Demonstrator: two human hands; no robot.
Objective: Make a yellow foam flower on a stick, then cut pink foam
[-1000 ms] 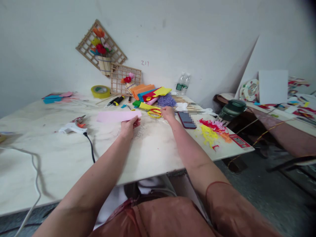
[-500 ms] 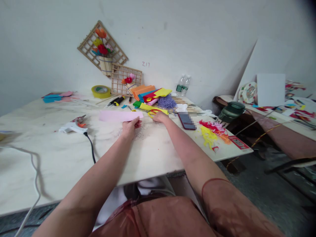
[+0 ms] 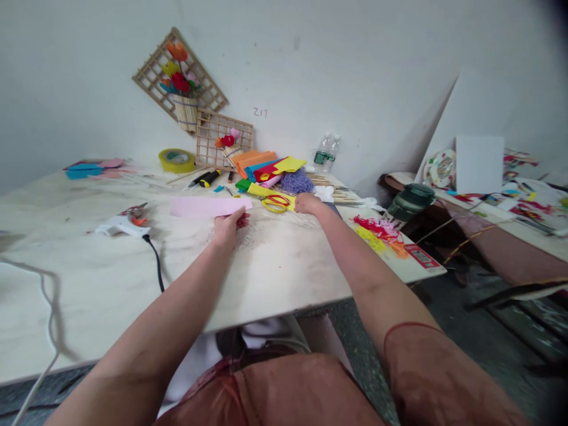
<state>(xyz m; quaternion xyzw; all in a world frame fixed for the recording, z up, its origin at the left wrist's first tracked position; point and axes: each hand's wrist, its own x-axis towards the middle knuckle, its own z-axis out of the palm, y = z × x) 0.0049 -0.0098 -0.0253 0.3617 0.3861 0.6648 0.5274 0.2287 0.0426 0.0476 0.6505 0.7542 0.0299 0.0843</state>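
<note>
The left hand (image 3: 227,225) pinches the pink sheet (image 3: 208,206) on the surface (image 3: 110,278); the right hand (image 3: 307,203), loosely curled, rests beside the yellow scissors (image 3: 276,203).

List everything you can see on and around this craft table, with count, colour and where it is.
pink sheet: 1, pink, flat on table centre, near edge pinched by left hand
scissors: 1, yellow and red handles, just left of right hand
glue gun: 1, white with black cord, table left
tape roll: 1, yellow, back of table
foam sheets: a pile, orange, blue, red, yellow, green, by the wall
purple yarn: 1 bundle, beside the pile
lattice frames: 2, wooden, with paper flowers, against wall
water bottle: count unclear, clear, back right
paper scraps: heap, red, yellow, orange, right edge
table: 1, pale
left hand: holds pink sheet
right hand: beside scissors, grip unclear
</note>
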